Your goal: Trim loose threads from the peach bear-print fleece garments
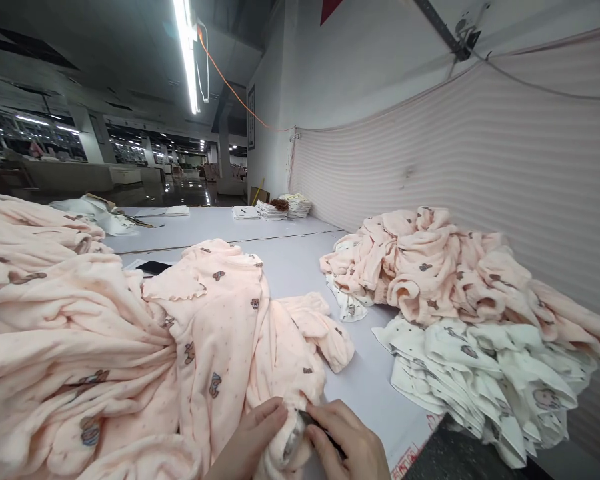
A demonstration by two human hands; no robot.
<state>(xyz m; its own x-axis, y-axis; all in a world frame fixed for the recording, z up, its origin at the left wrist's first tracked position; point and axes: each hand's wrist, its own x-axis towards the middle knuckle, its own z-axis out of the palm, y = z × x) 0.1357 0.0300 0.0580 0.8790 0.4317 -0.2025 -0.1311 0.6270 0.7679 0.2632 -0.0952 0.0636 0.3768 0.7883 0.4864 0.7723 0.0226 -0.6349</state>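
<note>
A pink fleece garment (220, 333) with small printed bears lies bunched over the near left of the table. One end of it, a cuff-like opening (291, 443) with a pale inside, sits between my two hands at the bottom centre. My left hand (257, 433) is closed on the left edge of this opening, thumb on top. On the opposite side my right hand (347, 437) is closed around a small dark tool (307, 420), whose front end meets the fabric edge. Most of the tool is hidden by my fingers, so its exact kind is unclear.
A heap of pink garments (430, 267) lies on the right, above white printed pieces (485, 373) that hang over the table's edge. More pink fabric (25, 227) fills the left. A dark phone-like object (153, 267) and stacked white pieces (273, 210) lie farther back.
</note>
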